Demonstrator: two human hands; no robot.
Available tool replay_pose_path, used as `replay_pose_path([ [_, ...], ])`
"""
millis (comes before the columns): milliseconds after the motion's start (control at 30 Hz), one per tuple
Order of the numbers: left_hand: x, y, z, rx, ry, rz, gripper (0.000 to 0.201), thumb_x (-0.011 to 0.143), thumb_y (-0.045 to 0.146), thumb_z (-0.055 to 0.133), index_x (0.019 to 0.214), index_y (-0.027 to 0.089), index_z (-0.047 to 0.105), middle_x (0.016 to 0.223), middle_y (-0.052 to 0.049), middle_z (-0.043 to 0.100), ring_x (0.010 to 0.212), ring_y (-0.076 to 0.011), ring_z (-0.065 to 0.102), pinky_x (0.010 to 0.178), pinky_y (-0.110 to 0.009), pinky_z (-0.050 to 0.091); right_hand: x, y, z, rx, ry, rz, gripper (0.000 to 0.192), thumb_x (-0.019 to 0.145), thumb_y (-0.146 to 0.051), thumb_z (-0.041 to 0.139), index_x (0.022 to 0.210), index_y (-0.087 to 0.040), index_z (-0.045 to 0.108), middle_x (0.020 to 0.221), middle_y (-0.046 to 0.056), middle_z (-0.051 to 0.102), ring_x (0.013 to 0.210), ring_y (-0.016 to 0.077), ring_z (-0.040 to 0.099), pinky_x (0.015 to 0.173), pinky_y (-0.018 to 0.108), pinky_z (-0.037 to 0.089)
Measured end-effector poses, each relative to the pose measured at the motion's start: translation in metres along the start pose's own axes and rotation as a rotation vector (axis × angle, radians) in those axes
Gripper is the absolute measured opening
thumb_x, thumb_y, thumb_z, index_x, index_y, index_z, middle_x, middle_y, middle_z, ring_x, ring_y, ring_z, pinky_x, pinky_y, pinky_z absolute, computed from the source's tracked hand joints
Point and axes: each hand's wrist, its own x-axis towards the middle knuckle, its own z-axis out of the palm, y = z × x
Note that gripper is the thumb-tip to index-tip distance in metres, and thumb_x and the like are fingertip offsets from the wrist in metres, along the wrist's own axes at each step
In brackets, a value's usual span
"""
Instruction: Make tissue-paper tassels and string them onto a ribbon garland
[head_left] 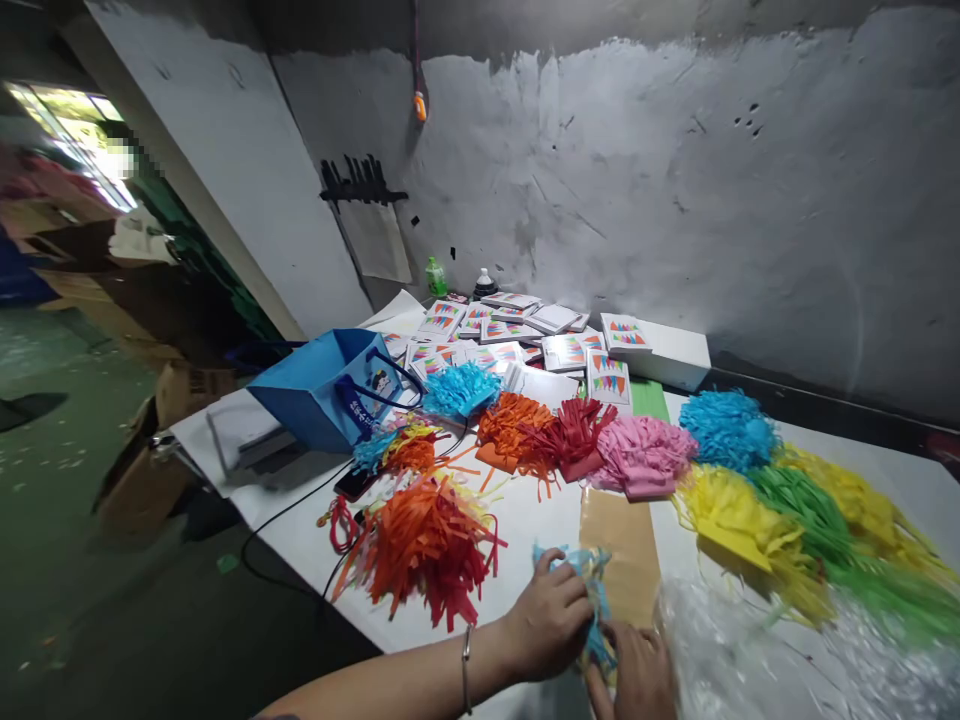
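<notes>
Head view: cannot make out contents of the blue bag (296, 400), at left on the white surface (517, 560) before a grey wall (637, 170). Gripping blue strips (596, 575) in left hand (551, 615), across left edge of a brown sheet (626, 560). Touching them with right hand (641, 675), cut off below; cannot tell its grip.

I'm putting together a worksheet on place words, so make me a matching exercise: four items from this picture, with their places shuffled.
1. blue bag
2. pink bundle
3. white box
4. left hand

A. between a red bundle and a yellow bundle
B. touching light-blue strips
C. near the table's left edge
D. beside the back wall

Pairs: 1-C, 2-A, 3-D, 4-B
</notes>
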Motion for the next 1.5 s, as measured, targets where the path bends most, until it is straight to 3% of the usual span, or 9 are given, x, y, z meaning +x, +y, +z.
replay_pose_path([
  [167,-0.011,0.006,0.004,0.055,0.066,-0.118,0.02,0.075,0.009,0.052,0.09,0.02,0.06,0.088,-0.008,0.062,0.085,-0.0239,0.054,0.088,-0.044,0.036,0.02,-0.004,-0.015,-0.12,-0.152,-0.121,0.048,0.071,-0.002,0.051,0.111,-0.026,0.06,0.087,0.001,0.068,0.083,0.021,0.062,0.094,0.042,0.034],
  [300,0.008,0.0,0.003,0.004,0.17,-0.198,0.031,0.068,0.006,0.054,0.095,0.02,0.06,0.099,-0.008,0.065,0.094,-0.0242,0.056,0.092,-0.044,0.04,0.047,0.003,-0.043,-0.196,-0.018,-0.192,0.042,0.076,-0.003,0.049,0.109,-0.022,0.064,0.077,0.002,0.064,0.077,0.0194,0.057,0.097,0.044,0.03],
  [533,0.019,0.014,-0.039,0.112,0.338,0.218,0.024,0.091,0.01,0.041,0.1,0.022,0.06,0.095,-0.004,0.069,0.094,-0.0173,0.06,0.105,-0.046,0.035,0.055,0.015,-0.104,-0.285,0.298,-0.367,0.037,0.092,-0.012,0.047,0.125,-0.021,0.061,0.085,0.005,0.062,0.086,0.0167,0.057,0.096,0.041,0.03],
  [700,-0.04,0.001,0.012,0.186,-0.006,0.178,0.025,0.087,0.004,0.044,0.093,0.022,0.061,0.098,-0.003,0.069,0.095,-0.0167,0.06,0.112,-0.047,0.025,-0.012,0.038,-0.034,-0.239,0.062,-0.327,0.035,0.095,-0.014,0.04,0.119,-0.023,0.064,0.088,0.005,0.067,0.089,0.0189,0.059,0.101,0.043,0.027],
  [867,-0.089,0.0,0.072,0.13,-0.335,-0.09,0.059,0.075,0.018,0.062,0.132,0.021,0.046,0.143,-0.013,0.047,0.134,-0.0327,0.036,0.113,-0.06,0.012,-0.062,0.052,0.037,-0.23,0.028,-0.222,0.03,0.089,-0.011,0.045,0.103,-0.023,0.069,0.086,0.007,0.07,0.089,0.0228,0.061,0.103,0.045,0.027],
  [933,-0.095,0.006,0.085,0.066,-0.369,-0.078,0.066,0.074,0.022,0.063,0.136,0.022,0.041,0.145,-0.012,0.044,0.136,-0.0322,0.034,0.114,-0.059,0.012,-0.069,0.053,0.045,-0.219,0.024,-0.2,0.031,0.089,-0.013,0.046,0.111,-0.022,0.066,0.095,0.01,0.07,0.096,0.0254,0.061,0.105,0.047,0.024],
  [1067,-0.095,0.013,0.098,0.027,-0.307,-0.136,0.043,0.086,0.022,0.053,0.128,0.02,0.048,0.133,-0.011,0.055,0.127,-0.0269,0.044,0.114,-0.051,0.02,-0.072,0.053,0.044,-0.13,-0.032,-0.282,0.034,0.091,-0.012,0.044,0.116,-0.025,0.064,0.11,0.007,0.071,0.11,0.0216,0.059,0.112,0.042,0.021],
  [1167,-0.097,0.012,0.097,-0.006,-0.276,-0.149,0.04,0.088,0.029,0.055,0.127,0.021,0.05,0.132,-0.01,0.056,0.126,-0.0268,0.045,0.114,-0.049,0.019,-0.072,0.053,0.04,-0.05,-0.082,-0.324,0.03,0.095,-0.015,0.042,0.111,-0.026,0.065,0.105,0.001,0.073,0.109,0.0171,0.06,0.114,0.039,0.022],
  [1500,-0.081,-0.009,0.082,0.069,-0.226,-0.367,0.045,0.084,0.052,0.061,0.121,0.025,0.057,0.13,-0.009,0.057,0.115,-0.0317,0.05,0.094,-0.049,0.035,-0.054,0.042,0.037,-0.004,-0.148,-0.092,0.031,0.099,-0.023,0.037,0.087,-0.023,0.064,0.082,0.0,0.07,0.089,0.0186,0.062,0.1,0.043,0.03],
])
